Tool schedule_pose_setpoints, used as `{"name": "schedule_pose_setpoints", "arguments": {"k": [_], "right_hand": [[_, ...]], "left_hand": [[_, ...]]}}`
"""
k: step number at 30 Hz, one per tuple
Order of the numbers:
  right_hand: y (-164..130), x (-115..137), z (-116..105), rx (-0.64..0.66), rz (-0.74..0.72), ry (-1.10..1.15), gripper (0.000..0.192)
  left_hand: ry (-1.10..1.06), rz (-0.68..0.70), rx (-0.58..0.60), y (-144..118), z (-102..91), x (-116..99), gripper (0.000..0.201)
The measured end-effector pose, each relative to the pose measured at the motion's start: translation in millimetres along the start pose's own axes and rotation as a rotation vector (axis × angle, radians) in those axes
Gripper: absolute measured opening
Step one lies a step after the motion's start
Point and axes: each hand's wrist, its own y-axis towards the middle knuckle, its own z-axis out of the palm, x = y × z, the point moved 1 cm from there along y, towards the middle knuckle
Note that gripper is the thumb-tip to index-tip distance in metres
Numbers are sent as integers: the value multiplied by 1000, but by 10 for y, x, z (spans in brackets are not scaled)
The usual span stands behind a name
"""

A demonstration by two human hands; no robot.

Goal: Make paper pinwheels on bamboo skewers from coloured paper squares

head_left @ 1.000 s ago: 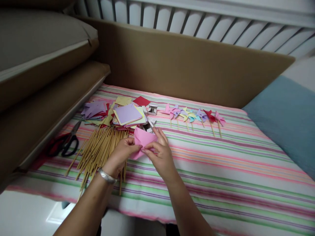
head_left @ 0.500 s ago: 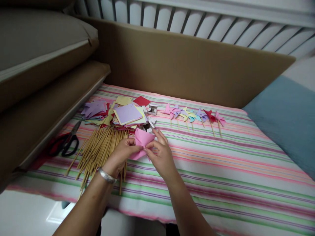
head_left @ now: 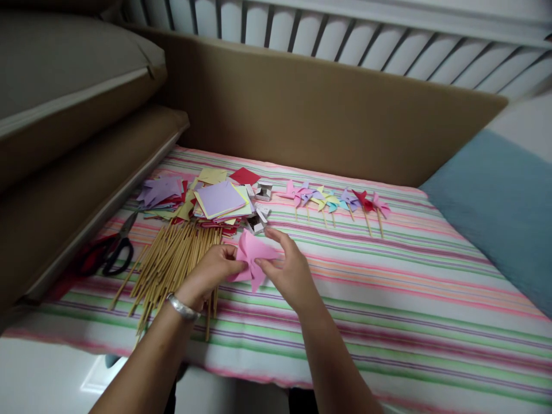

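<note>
A folded pink paper pinwheel (head_left: 254, 253) is held up in front of me, its points spread, with no stick visible on it. My left hand (head_left: 218, 267) pinches its left side between thumb and bent fingers. At the other side, my right hand (head_left: 290, 270) has its thumb on the paper near the middle, while one finger stretches out above the right point; the fingers behind are partly hidden. Just under and left of my left hand lies a pile of thin wooden sticks (head_left: 168, 264). Beyond the pinwheel is a small open white box (head_left: 257, 221).
Square colored papers (head_left: 221, 199) and cut purple papers (head_left: 159, 191) are stacked behind the sticks. Black-handled scissors (head_left: 116, 250) lie at left, beside stacked brown padded boards (head_left: 142, 138). Several finished pinwheels (head_left: 338, 200) lie in a row on the striped cloth (head_left: 409, 299).
The pink paper has turned and its points have opened into a pinwheel shape. My right fingers have spread from a pinch at its middle. The whole view has shifted slightly.
</note>
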Motion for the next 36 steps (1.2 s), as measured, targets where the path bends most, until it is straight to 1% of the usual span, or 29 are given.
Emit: {"name": "schedule_pose_setpoints", "arguments": {"k": [2, 4, 6, 8, 12, 17, 20, 22, 25, 26, 27, 29, 31, 36], "right_hand": [[0, 4, -60, 103, 84, 93, 67], [-7, -11, -86, 204, 140, 153, 71], [-17, -41, -88, 246, 158, 165, 72], [-26, -75, -78, 247, 157, 162, 72], [-30, -114, -68, 232, 111, 166, 71], [-28, -138, -69, 245, 108, 154, 71], [-14, -165, -58, 252, 98, 168, 70], [7, -185, -54, 230, 120, 201, 69], [49, -211, -51, 137, 218, 320, 71], [62, -218, -49, 89, 249, 363, 71], [72, -224, -45, 39, 270, 399, 71], [85, -231, -27, -51, 276, 445, 71], [86, -234, 2, -106, 262, 467, 71], [66, -228, 91, -132, 264, 517, 72]], "left_hand": [[70, 3, 62, -13, 25, -5, 13], [105, 5, 126, -18, 60, -2, 11], [119, 5, 168, -17, 93, 6, 11], [125, 20, 184, -11, 116, 14, 11], [139, 50, 191, 3, 126, 31, 12], [133, 54, 203, 4, 139, 49, 13], [88, 40, 191, -7, 146, 17, 15], [-6, 48, 142, -17, 131, -27, 15], [-216, 65, 7, -41, 86, -85, 34], [-278, 66, -9, -50, 79, -94, 37], [-326, 66, 3, -59, 82, -94, 35], [-390, 66, 74, -69, 120, -74, 27], [-437, 63, 100, -66, 188, -32, 21], [-572, 70, 16, -19, 357, 54, 28]]}}
